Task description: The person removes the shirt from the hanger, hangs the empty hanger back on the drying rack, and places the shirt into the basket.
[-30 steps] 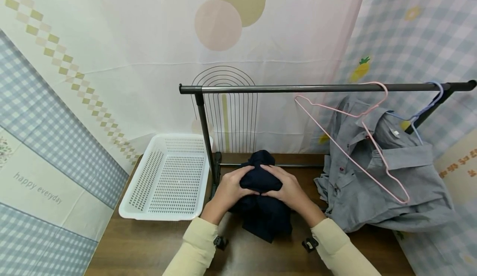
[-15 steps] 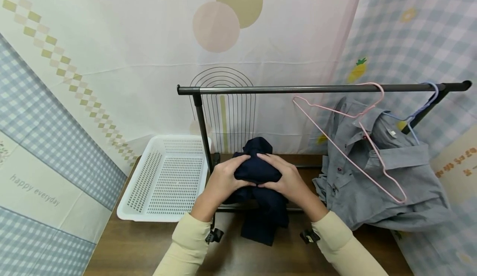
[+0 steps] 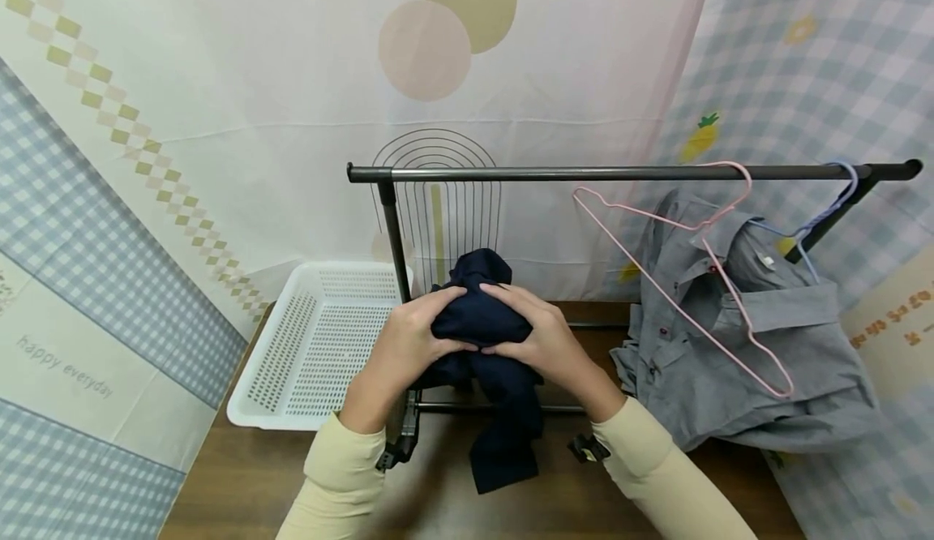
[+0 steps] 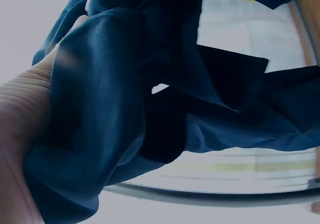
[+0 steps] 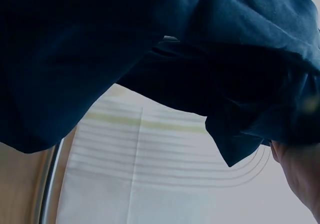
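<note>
Navy garment [image 3: 485,325], bundled: I hold it lifted off the counter [image 3: 241,483], just right of the white basket [image 3: 321,345], tail dangling. Left hand [image 3: 397,353] and right hand [image 3: 543,345] both clamp the wad, fingers curled, keeping it compact. Grey shirt [image 3: 737,345] lies well right of the basket.

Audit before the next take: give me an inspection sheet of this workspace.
Surface: brown wooden table, partly covered.
Job's things: dark blue garment, bunched and held above the table, one end hanging down.
Clutter: empty white basket at left; grey shirt on a blue hanger at right; bare pink hanger on the rail.
Grippers: left hand and right hand both grip the garment.
Cables: nothing seen.
Surroundings: patterned cloth backdrop on all sides.
</note>
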A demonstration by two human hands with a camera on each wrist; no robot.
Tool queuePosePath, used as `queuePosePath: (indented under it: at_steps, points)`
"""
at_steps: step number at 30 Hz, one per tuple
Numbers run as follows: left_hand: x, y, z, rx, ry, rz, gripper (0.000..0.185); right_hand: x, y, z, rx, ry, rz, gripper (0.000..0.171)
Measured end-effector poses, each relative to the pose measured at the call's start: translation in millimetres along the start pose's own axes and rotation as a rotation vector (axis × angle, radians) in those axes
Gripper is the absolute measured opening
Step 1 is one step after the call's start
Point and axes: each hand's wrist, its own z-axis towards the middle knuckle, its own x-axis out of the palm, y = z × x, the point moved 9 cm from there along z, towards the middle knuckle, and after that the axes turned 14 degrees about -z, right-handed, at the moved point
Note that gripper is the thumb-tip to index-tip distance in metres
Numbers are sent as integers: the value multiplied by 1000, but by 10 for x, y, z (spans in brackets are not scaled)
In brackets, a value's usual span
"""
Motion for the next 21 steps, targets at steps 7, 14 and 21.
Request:
queuePosePath:
  at_steps: [7, 14, 21]
  points:
    - [-229, -4, -46, 4, -5, 58, 74, 72, 162, 158, -31, 0, 42, 83]
    - [-439, 95, -222, -3, -46, 81, 76, 304, 308, 276, -86, 4, 55, 83]
    - [-646, 276, -516, -24, -97, 121, 72, 679, 465, 342, -82, 63, 105, 83]
